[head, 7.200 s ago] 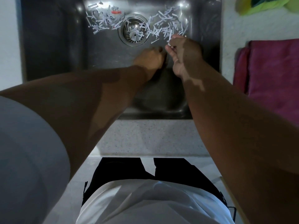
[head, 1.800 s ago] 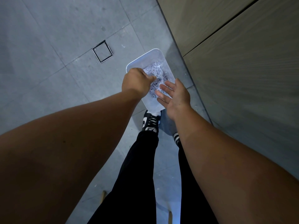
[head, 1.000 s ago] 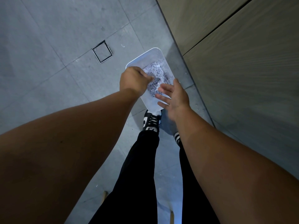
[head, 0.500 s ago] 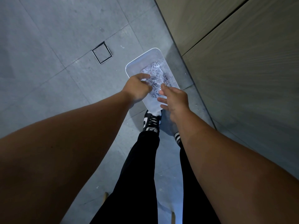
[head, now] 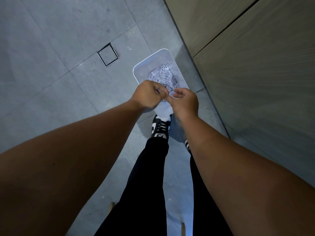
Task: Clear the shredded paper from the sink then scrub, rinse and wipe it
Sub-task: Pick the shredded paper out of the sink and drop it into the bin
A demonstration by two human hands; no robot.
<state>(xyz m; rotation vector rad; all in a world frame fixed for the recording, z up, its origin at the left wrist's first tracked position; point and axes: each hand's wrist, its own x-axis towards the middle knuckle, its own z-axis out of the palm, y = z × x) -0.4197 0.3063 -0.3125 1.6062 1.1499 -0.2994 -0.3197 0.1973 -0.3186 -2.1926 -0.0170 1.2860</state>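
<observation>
Both arms reach forward and down, hands meeting over the near half of the bin (head: 136, 72). Left hand (head: 150, 95): fingers curled into a fist, contents not visible. Right hand (head: 185, 102): fingers loosely bent, thumb tip against the left hand, nothing seen in it. White bin on the floor below the hands, long axis running away from them. Shredded paper (head: 162, 76) heaped inside, just beyond the hands.

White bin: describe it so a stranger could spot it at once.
Follow the wood-panelled cabinet front down to the grey tiled floor. The white bin stands at its foot. It alone is a rounded tub holding shredded paper; the square floor drain nearby is flat.
</observation>
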